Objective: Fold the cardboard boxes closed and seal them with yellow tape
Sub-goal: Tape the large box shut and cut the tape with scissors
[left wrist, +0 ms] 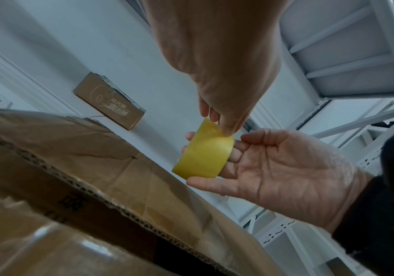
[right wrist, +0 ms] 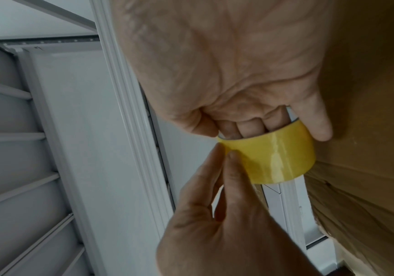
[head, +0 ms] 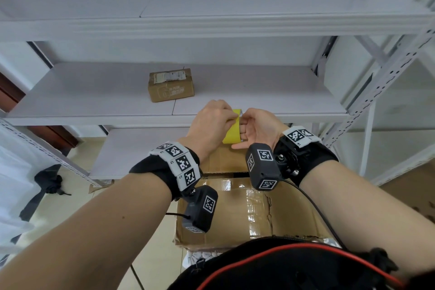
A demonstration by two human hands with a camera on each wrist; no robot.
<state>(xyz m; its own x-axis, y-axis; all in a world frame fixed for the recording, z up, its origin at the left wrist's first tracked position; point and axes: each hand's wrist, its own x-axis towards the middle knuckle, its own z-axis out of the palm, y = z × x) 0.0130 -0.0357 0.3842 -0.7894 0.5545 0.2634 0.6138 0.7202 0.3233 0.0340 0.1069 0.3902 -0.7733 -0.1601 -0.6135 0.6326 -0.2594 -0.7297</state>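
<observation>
Holding the yellow tape roll (head: 231,131) on my right hand's (head: 257,128) fingers, my left hand (head: 210,122) pinches its surface above the large cardboard box (head: 247,209); a small box (head: 171,85) sits on the shelf (head: 94,96) beyond.

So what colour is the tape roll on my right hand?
Yellow; the tape roll shows best in the right wrist view.

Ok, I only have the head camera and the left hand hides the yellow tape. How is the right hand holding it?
Observer: The right hand has three fingers through the core of the yellow tape.
Operator: And the left?
Observer: The left hand pinches the roll's outer face with thumb and forefinger tips.
Operator: Is the box below sealed?
Observer: No. The cardboard box shows a bare corrugated flap edge with a dark gap under it.
</observation>
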